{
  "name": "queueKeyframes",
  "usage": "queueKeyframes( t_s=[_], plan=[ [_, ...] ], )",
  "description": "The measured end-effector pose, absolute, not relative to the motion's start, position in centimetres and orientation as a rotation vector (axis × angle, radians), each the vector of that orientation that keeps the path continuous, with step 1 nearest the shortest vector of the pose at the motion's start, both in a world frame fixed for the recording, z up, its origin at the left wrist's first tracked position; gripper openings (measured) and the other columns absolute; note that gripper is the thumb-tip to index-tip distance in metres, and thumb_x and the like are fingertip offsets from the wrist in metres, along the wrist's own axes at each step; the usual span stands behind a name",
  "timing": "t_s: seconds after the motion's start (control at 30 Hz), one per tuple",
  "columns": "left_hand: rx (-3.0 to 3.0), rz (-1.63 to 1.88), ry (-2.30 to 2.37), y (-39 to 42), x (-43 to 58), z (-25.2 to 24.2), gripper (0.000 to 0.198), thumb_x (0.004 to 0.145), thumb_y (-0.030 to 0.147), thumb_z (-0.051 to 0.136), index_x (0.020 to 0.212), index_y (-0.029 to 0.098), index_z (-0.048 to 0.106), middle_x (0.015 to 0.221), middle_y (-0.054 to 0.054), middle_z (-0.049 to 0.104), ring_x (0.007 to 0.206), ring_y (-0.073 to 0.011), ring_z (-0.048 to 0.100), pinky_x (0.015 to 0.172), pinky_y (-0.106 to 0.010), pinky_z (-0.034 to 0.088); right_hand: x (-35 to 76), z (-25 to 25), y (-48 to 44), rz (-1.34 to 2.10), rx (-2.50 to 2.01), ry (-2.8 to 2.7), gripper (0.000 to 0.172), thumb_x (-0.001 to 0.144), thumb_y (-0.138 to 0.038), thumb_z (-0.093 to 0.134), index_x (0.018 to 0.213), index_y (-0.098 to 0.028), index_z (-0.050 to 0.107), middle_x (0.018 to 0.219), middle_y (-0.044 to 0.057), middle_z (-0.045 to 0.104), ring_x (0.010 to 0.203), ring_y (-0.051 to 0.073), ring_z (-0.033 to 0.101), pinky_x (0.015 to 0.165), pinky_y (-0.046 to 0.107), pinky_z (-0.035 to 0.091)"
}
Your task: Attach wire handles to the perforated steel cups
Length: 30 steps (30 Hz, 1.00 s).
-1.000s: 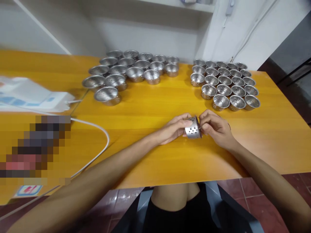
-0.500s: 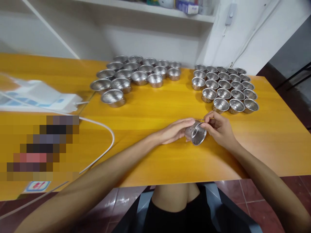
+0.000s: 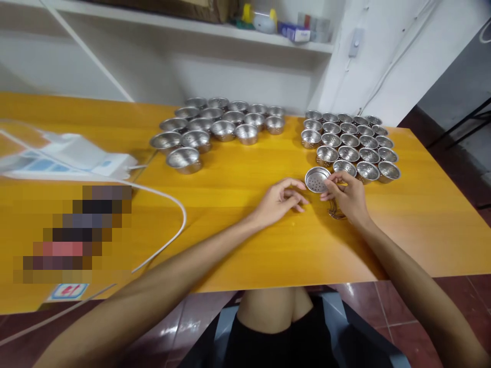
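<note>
My right hand point(image 3: 347, 197) pinches the rim of a small perforated metal cup point(image 3: 316, 180) and holds it upright on the yellow table point(image 3: 238, 230), at the near left corner of a tidy block of several like cups point(image 3: 351, 145). My left hand point(image 3: 282, 202) rests on the table just left of that cup, fingers loosely apart and holding nothing. Thin wire pieces point(image 3: 336, 212) lie under my right palm.
A looser cluster of several wider metal cups point(image 3: 215, 128) stands at the back centre. A white device point(image 3: 72, 156) with a white cable point(image 3: 169, 240) lies at the left. A shelf point(image 3: 230, 25) with small items runs along the wall behind.
My left hand has let go of the cup. My right hand has turned it upright and moved it away from me, setting it beside the right block of cups.
</note>
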<state>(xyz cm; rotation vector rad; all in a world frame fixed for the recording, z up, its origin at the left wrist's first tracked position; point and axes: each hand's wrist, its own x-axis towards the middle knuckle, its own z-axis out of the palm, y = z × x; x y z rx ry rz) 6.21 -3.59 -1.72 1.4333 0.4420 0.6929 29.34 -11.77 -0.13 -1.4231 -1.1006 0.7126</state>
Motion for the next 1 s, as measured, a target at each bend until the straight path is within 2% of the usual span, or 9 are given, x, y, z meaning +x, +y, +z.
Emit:
queueKeyframes(
  t_s=[0.13, 0.2, 0.27, 0.4, 0.5, 0.63, 0.73, 0.8, 1.0],
  plan=[
    [1.572, 0.715, 0.414, -3.4, 6.2, -2.0, 0.025, 0.098, 0.024, 0.077, 0.122, 0.018, 0.076, 0.154, -0.018, 0.067, 0.124, -0.0262, 0.078, 0.095, -0.041, 0.072, 29.5, -0.7, -11.5, 0.733, -1.386, -1.089, 0.053, 0.089, -0.071, 0.083, 0.107, -0.021, 0.075, 0.089, 0.007, 0.081, 0.087, 0.028, 0.086, 0.09, 0.049, 0.074],
    [1.612, 0.692, 0.423, -3.2, 6.1, -2.1, 0.026, 0.099, 0.023, 0.075, 0.125, 0.019, 0.077, 0.165, -0.018, 0.06, 0.124, -0.026, 0.077, 0.102, -0.046, 0.07, 29.5, -0.8, -11.5, 0.71, -1.385, -1.103, 0.052, 0.09, -0.067, 0.081, 0.113, -0.02, 0.077, 0.096, 0.008, 0.083, 0.089, 0.028, 0.085, 0.091, 0.049, 0.073],
    [1.65, 0.729, 0.456, -2.8, 6.1, -2.3, 0.029, 0.099, 0.022, 0.073, 0.128, 0.02, 0.077, 0.171, -0.018, 0.055, 0.127, -0.0262, 0.076, 0.11, -0.051, 0.066, 29.5, -0.6, -11.6, 0.633, -1.418, -1.153, 0.045, 0.094, -0.059, 0.076, 0.116, -0.02, 0.077, 0.102, 0.009, 0.082, 0.082, 0.025, 0.083, 0.08, 0.043, 0.071],
    [1.797, 0.778, 0.526, -2.4, 6.7, -2.7, 0.033, 0.099, 0.021, 0.07, 0.131, 0.02, 0.077, 0.173, -0.02, 0.05, 0.138, -0.0291, 0.07, 0.119, -0.054, 0.06, 29.3, 0.4, -12.5, 0.302, -1.631, -1.504, 0.021, 0.096, -0.03, 0.062, 0.103, -0.02, 0.078, 0.096, 0.007, 0.08, 0.068, 0.017, 0.066, 0.069, 0.034, 0.055],
    [1.997, 0.75, 0.528, -2.6, 7.3, -2.7, 0.04, 0.098, 0.021, 0.069, 0.137, 0.023, 0.076, 0.167, -0.018, 0.054, 0.148, -0.033, 0.061, 0.118, -0.055, 0.06, 28.7, 1.2, -13.6, 0.026, -1.871, -1.764, 0.02, 0.094, -0.02, 0.059, 0.09, -0.019, 0.078, 0.098, 0.008, 0.079, 0.071, 0.018, 0.062, 0.068, 0.033, 0.042],
    [2.223, 0.702, 0.552, -3.1, 7.6, -2.5, 0.05, 0.097, 0.023, 0.07, 0.147, 0.025, 0.071, 0.166, -0.017, 0.053, 0.159, -0.0377, 0.048, 0.129, -0.065, 0.049, 28.0, 2.0, -14.8, -0.324, -2.124, -1.729, 0.028, 0.104, -0.029, 0.055, 0.098, -0.017, 0.08, 0.109, 0.014, 0.08, 0.077, 0.021, 0.065, 0.064, 0.035, 0.028],
    [2.304, 0.679, 0.539, -3.3, 7.3, -2.4, 0.059, 0.098, 0.026, 0.07, 0.157, 0.026, 0.063, 0.169, -0.016, 0.053, 0.162, -0.0397, 0.042, 0.137, -0.072, 0.036, 28.0, 2.4, -15.0, -0.445, -2.186, -1.704, 0.041, 0.109, -0.048, 0.055, 0.102, -0.016, 0.079, 0.107, 0.018, 0.078, 0.092, 0.03, 0.069, 0.065, 0.036, 0.028],
    [2.328, 0.651, 0.507, -3.5, 6.9, -2.3, 0.067, 0.097, 0.028, 0.072, 0.163, 0.027, 0.058, 0.17, -0.017, 0.053, 0.163, -0.041, 0.038, 0.137, -0.073, 0.035, 28.3, 2.5, -15.0, -0.42, -2.225, -1.718, 0.045, 0.109, -0.055, 0.057, 0.108, -0.015, 0.078, 0.109, 0.02, 0.077, 0.101, 0.034, 0.07, 0.066, 0.036, 0.031],
    [2.373, 0.562, 0.45, -4.7, 6.3, -1.7, 0.076, 0.101, 0.026, 0.067, 0.174, 0.027, 0.042, 0.175, -0.015, 0.049, 0.164, -0.0411, 0.034, 0.136, -0.072, 0.038, 28.6, 2.2, -15.4, -0.199, -2.408, -1.857, 0.028, 0.105, -0.04, 0.064, 0.117, -0.016, 0.074, 0.124, 0.019, 0.076, 0.099, 0.033, 0.071, 0.065, 0.036, 0.028]
  ],
)
